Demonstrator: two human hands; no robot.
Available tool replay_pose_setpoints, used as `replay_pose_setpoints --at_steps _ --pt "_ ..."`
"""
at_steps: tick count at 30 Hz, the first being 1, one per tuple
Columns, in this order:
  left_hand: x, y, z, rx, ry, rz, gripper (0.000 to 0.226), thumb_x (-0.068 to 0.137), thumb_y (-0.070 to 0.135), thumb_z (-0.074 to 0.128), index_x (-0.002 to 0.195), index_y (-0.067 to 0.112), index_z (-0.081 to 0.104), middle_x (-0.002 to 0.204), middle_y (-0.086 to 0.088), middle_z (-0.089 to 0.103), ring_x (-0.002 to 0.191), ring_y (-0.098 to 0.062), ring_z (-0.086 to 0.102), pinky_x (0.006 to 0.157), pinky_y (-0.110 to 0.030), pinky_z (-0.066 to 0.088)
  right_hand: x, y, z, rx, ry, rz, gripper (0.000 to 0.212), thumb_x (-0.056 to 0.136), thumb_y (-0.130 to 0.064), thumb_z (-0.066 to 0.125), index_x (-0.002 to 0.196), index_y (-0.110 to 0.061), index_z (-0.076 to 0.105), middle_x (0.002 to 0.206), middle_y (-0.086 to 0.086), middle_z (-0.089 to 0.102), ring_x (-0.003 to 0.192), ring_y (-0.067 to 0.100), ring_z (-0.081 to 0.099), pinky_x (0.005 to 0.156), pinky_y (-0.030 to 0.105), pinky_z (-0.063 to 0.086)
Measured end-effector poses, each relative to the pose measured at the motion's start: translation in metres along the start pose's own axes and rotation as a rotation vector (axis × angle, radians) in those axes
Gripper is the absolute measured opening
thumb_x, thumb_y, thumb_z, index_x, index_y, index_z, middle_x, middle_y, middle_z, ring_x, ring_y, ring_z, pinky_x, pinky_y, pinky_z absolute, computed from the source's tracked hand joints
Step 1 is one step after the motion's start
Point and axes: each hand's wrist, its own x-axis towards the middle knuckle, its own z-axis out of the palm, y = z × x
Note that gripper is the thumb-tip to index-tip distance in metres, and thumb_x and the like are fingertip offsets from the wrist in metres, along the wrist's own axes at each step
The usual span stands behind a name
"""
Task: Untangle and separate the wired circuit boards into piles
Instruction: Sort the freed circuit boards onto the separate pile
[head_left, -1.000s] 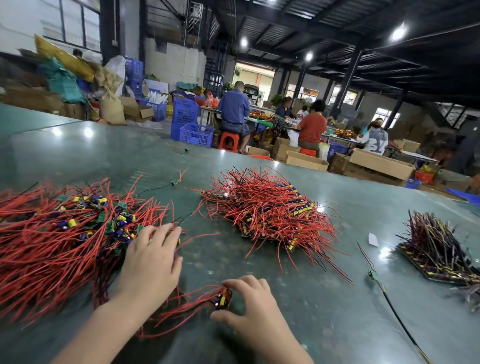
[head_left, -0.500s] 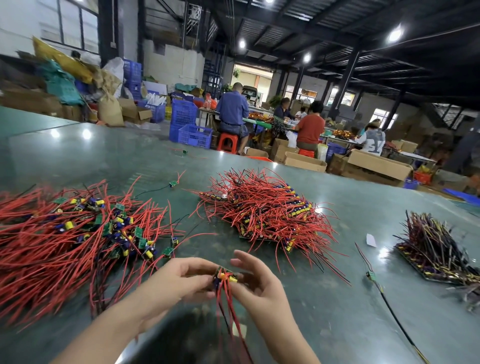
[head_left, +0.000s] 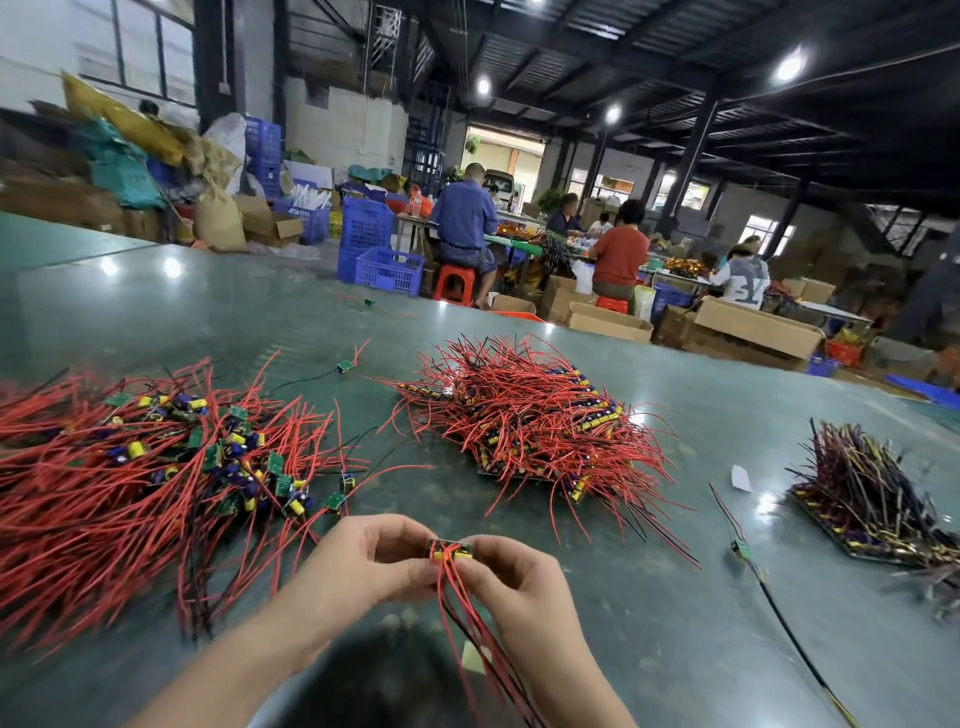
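You're somewhere in the middle of this job, by the look of it: a big tangled heap (head_left: 135, 467) of red-wired boards sprawls across the counter (head_left: 649, 613) to your left, not yet sorted, while a tidier red-wired pile (head_left: 524, 421) sits ahead of you and a darker-wired pile (head_left: 872, 493) lies well off to the right. A few stray boards rest apart on the counter, one loose board (head_left: 344, 366) beyond the heap and a black-wired one (head_left: 740, 550) near the dark pile. Your left hand (head_left: 374, 564) and right hand (head_left: 511, 577) are brought close together, both pinching a small bundle of boards (head_left: 451, 551) just above the counter in front of you. It shows green board edges and yellow parts, and its red and black leads hang down between your wrists, fairly straight, so I'd judge this bunch is freed and ready for a pile.
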Motion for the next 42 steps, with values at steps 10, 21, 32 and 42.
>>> replay_pose_setpoints --at_steps 10,21,32,42 --pt "0.000 0.000 -0.001 0.004 -0.142 0.054 0.020 0.075 0.016 0.066 0.089 0.005 0.075 0.085 -0.007 0.073 0.080 -0.012 0.068 0.073 -0.025 0.056 0.000 0.003 -0.003 -0.015 -0.113 -0.077 0.015 0.080 -0.022 0.058 0.082 -0.018 0.072 0.074 -0.003 0.059 0.076 0.008 0.049 0.070 0.030 0.039" --pt "0.000 0.001 -0.008 0.623 0.079 0.139 0.071 0.074 -0.022 0.044 0.113 0.034 0.064 0.116 0.026 0.058 0.112 0.018 0.046 0.098 -0.002 0.029 0.001 -0.005 -0.012 0.355 0.143 0.009 0.026 0.094 -0.008 0.050 0.103 -0.023 0.068 0.067 -0.010 0.058 0.061 0.002 0.051 0.060 0.012 0.043" --pt "-0.005 0.002 0.018 -0.411 -0.208 -0.266 0.029 0.075 0.011 0.058 0.099 0.002 0.071 0.092 -0.016 0.070 0.075 -0.024 0.070 0.063 -0.031 0.057 -0.003 -0.003 -0.001 -0.325 0.261 -0.356 0.021 0.073 -0.019 0.065 0.081 -0.037 0.072 0.088 -0.011 0.063 0.097 0.008 0.052 0.084 0.011 0.036" --pt "-0.008 -0.006 0.032 -0.062 -0.082 -0.171 0.002 0.096 0.008 0.046 0.095 0.008 0.047 0.052 0.007 0.042 0.038 -0.004 0.029 0.038 -0.014 0.026 -0.003 -0.004 0.006 -0.052 0.202 -0.180 0.024 0.083 -0.009 0.067 0.076 -0.030 0.077 0.077 -0.009 0.069 0.088 0.005 0.056 0.077 0.016 0.043"
